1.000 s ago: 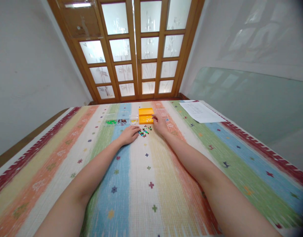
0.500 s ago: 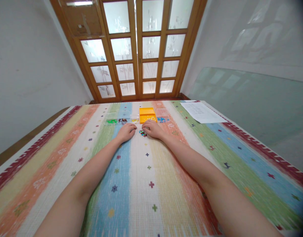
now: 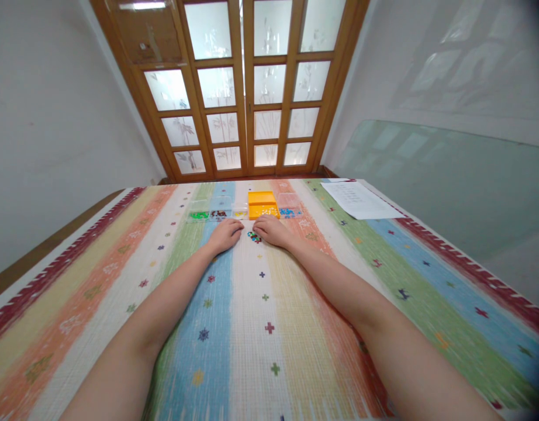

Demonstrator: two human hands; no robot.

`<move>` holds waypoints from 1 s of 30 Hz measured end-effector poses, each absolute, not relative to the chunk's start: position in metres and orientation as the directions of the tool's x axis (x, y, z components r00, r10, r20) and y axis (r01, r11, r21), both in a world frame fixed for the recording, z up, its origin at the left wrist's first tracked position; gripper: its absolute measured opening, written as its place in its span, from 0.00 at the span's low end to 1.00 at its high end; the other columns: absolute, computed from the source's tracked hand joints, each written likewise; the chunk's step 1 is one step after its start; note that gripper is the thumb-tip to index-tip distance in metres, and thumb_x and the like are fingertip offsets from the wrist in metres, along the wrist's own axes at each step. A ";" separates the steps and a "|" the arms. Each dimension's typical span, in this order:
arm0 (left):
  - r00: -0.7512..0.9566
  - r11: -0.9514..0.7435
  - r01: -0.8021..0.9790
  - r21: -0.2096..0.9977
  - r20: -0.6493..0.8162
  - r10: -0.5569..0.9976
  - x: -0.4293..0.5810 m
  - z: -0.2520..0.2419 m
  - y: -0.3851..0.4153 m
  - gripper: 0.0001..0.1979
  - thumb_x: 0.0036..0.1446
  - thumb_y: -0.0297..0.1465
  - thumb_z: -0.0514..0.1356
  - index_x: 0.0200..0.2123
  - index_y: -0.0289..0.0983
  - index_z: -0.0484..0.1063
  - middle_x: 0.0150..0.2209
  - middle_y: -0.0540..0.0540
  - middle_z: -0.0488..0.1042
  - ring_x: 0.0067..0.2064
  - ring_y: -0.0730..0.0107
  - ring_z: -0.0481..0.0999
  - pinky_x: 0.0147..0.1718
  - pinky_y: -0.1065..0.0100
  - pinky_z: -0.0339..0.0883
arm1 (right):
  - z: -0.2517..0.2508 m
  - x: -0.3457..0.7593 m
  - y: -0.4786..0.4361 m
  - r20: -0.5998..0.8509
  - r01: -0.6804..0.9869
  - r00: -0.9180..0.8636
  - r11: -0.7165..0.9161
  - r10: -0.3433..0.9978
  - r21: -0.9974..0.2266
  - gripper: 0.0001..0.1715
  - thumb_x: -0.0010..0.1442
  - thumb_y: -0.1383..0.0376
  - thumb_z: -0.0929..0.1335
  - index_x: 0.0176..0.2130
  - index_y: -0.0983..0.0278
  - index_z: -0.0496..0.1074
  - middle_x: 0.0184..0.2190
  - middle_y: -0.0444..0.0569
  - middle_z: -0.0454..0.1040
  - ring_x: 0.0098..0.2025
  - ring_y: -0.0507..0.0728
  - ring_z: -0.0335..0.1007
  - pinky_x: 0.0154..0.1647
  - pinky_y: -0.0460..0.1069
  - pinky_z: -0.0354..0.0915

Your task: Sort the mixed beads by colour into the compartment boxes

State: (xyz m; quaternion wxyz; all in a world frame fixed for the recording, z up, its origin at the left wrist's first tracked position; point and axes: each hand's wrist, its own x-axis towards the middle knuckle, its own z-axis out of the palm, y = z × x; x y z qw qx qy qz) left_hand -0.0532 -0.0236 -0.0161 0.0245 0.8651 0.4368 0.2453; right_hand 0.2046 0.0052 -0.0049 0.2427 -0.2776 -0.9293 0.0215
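Note:
My left hand (image 3: pixel 225 234) rests on the striped tablecloth (image 3: pixel 247 304), fingers lying loosely towards the middle, with nothing seen in them. Just right of centre, my right hand (image 3: pixel 272 229) lies palm down with its fingers apart, beside a small pile of mixed coloured beads (image 3: pixel 254 237) between the two hands. Its fingertips are near or touching the pile; I cannot tell which. Beyond the hands stands an open orange box (image 3: pixel 261 197) with whitish pieces. Clear boxes beside it hold green pieces (image 3: pixel 200 215), dark brown pieces (image 3: pixel 218 214), yellow pieces (image 3: pixel 239 214) and blue pieces (image 3: pixel 290 213).
Printed paper sheets (image 3: pixel 361 200) lie at the table's far right. Past the far edge is a wooden door (image 3: pixel 247 88) with glass panes. White walls flank the table, and a pale green panel (image 3: pixel 445 181) leans along the right one.

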 end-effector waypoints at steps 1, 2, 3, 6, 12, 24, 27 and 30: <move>0.497 -0.616 0.745 0.257 0.402 0.769 -0.053 -0.016 -0.024 0.16 0.67 0.31 0.56 0.53 0.39 0.80 0.55 0.41 0.79 0.59 0.56 0.74 0.64 0.52 0.66 | -0.005 0.204 0.005 0.454 0.504 -0.718 0.844 0.527 -0.184 0.16 0.73 0.65 0.65 0.42 0.64 0.83 0.43 0.55 0.82 0.46 0.60 0.74 0.53 0.54 0.65; 0.495 -0.614 0.747 0.257 0.401 0.771 -0.053 -0.016 -0.024 0.16 0.67 0.31 0.56 0.53 0.39 0.80 0.55 0.41 0.79 0.59 0.56 0.74 0.64 0.52 0.66 | -0.006 0.204 0.005 0.474 0.504 -0.702 0.841 0.531 -0.196 0.15 0.73 0.65 0.65 0.44 0.64 0.82 0.44 0.55 0.82 0.47 0.60 0.74 0.53 0.55 0.66; 0.494 -0.613 0.747 0.258 0.402 0.771 -0.053 -0.016 -0.024 0.16 0.67 0.31 0.56 0.53 0.39 0.80 0.55 0.41 0.79 0.59 0.56 0.75 0.64 0.52 0.66 | -0.006 0.204 0.005 0.500 0.509 -0.679 0.835 0.539 -0.209 0.15 0.73 0.66 0.65 0.45 0.64 0.82 0.46 0.56 0.81 0.49 0.61 0.74 0.54 0.55 0.66; 0.493 -0.616 0.742 0.264 0.408 0.768 -0.053 -0.017 -0.024 0.16 0.67 0.31 0.56 0.53 0.39 0.80 0.55 0.41 0.79 0.59 0.56 0.75 0.64 0.52 0.67 | -0.006 0.205 0.006 0.586 0.547 -0.576 0.801 0.571 -0.243 0.16 0.73 0.66 0.64 0.49 0.64 0.81 0.50 0.57 0.80 0.53 0.62 0.73 0.58 0.56 0.66; 0.503 -0.624 0.740 0.251 0.411 0.761 -0.053 -0.017 -0.023 0.16 0.67 0.30 0.56 0.53 0.38 0.79 0.55 0.40 0.78 0.58 0.56 0.75 0.63 0.52 0.67 | -0.008 0.215 0.018 0.654 0.665 -0.333 0.661 0.679 -0.348 0.21 0.72 0.68 0.61 0.55 0.65 0.79 0.55 0.59 0.78 0.57 0.64 0.71 0.62 0.60 0.66; 0.613 -0.689 0.716 0.112 0.373 0.697 -0.038 0.000 -0.038 0.16 0.70 0.32 0.55 0.55 0.40 0.78 0.56 0.40 0.77 0.60 0.56 0.72 0.64 0.52 0.65 | -0.006 0.222 0.016 0.581 0.645 -0.442 0.692 0.684 -0.324 0.13 0.69 0.66 0.66 0.41 0.64 0.81 0.42 0.55 0.81 0.47 0.61 0.73 0.53 0.55 0.66; 0.617 -0.690 0.715 0.108 0.367 0.696 -0.036 0.000 -0.039 0.16 0.70 0.32 0.54 0.55 0.39 0.78 0.55 0.41 0.77 0.60 0.56 0.72 0.63 0.53 0.65 | -0.004 0.218 0.012 0.532 0.590 -0.551 0.751 0.643 -0.297 0.13 0.67 0.65 0.68 0.33 0.64 0.80 0.34 0.52 0.80 0.40 0.59 0.72 0.45 0.52 0.64; 0.615 -0.689 0.716 0.112 0.367 0.698 -0.037 0.000 -0.038 0.16 0.70 0.32 0.54 0.54 0.39 0.79 0.55 0.40 0.77 0.59 0.57 0.72 0.63 0.54 0.65 | -0.004 0.216 0.010 0.508 0.527 -0.625 0.801 0.593 -0.286 0.12 0.67 0.66 0.69 0.33 0.63 0.81 0.34 0.51 0.80 0.40 0.58 0.72 0.45 0.52 0.64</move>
